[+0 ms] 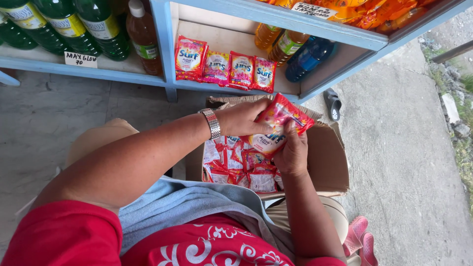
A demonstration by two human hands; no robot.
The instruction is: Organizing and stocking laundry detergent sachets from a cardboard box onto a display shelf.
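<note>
Both my hands hold a small stack of red and pink detergent sachets point(281, 120) above an open cardboard box point(327, 157). My left hand point(241, 118), with a metal watch on its wrist, grips the sachets from the top left. From below, my right hand point(291, 155) closes around their lower end. Inside the box lie several more sachets point(241, 170) of the same kind. The box rests on my lap.
A light blue shelf point(165, 39) stands ahead, with several sachets point(224, 66) leaning upright on it, green bottles point(64, 24) at left and amber and blue bottles point(295, 47) at right. A grey sandal point(333, 104) and pink footwear point(362, 241) lie on the concrete floor.
</note>
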